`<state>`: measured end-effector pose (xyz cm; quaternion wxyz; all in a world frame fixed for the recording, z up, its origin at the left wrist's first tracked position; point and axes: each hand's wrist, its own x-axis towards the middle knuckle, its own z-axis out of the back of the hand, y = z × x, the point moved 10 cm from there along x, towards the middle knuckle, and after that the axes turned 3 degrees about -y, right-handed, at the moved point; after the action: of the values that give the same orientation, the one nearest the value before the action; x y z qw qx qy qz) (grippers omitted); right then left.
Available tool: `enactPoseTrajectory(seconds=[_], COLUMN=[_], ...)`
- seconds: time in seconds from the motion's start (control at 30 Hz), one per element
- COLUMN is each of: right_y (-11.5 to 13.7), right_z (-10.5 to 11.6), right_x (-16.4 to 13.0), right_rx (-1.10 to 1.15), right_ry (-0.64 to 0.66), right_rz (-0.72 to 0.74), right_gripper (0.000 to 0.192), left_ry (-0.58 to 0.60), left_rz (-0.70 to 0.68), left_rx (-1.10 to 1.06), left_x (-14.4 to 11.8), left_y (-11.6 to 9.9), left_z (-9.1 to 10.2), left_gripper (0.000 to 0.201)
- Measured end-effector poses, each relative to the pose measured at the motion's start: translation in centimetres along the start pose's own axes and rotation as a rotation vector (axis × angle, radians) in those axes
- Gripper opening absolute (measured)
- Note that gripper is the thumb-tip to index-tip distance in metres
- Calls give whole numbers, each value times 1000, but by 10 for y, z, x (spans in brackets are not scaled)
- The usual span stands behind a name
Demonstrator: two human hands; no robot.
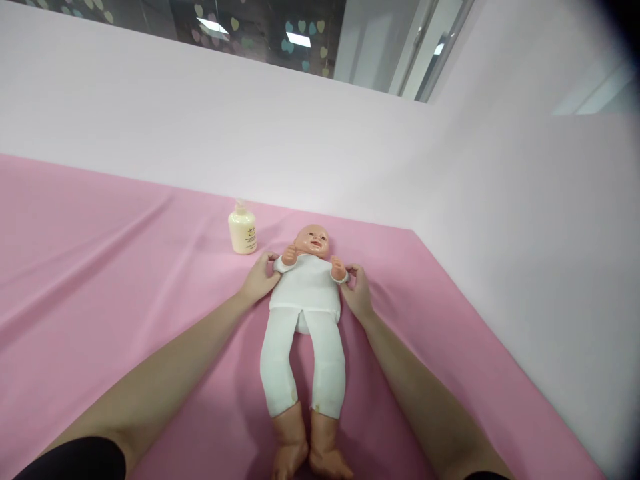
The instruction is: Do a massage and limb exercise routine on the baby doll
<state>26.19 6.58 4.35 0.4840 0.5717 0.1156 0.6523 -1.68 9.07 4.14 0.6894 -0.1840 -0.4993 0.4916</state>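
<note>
While the pink sheet spreads under everything, I see the doll lying face up between my hands. My left hand and right hand seem to pinch its sleeve cuffs. Beyond my left hand stands a cream bottle.

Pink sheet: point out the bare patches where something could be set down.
Bare pink sheet lies left of the bottle and right of the right hand. It is crowded around the doll, with the left hand alongside.
</note>
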Motion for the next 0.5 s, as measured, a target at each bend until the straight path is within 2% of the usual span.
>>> enactPoseTrajectory(seconds=[0.23, 0.4, 0.5], right_y=[-18, -20, -24], right_z=[5, 6, 5], right_x=[-1, -1, -1], right_rx=[11, 3, 6], right_ry=[-56, -61, -44], right_rz=[-112, -149, -175], right_gripper=[32, 33, 32], left_ry=[-43, -42, -44], left_rz=[96, 4, 10], left_rx=[-30, -8, 12], left_x=[1, 3, 3], left_y=[11, 8, 13], left_z=[3, 3, 2], left_gripper=[26, 15, 16])
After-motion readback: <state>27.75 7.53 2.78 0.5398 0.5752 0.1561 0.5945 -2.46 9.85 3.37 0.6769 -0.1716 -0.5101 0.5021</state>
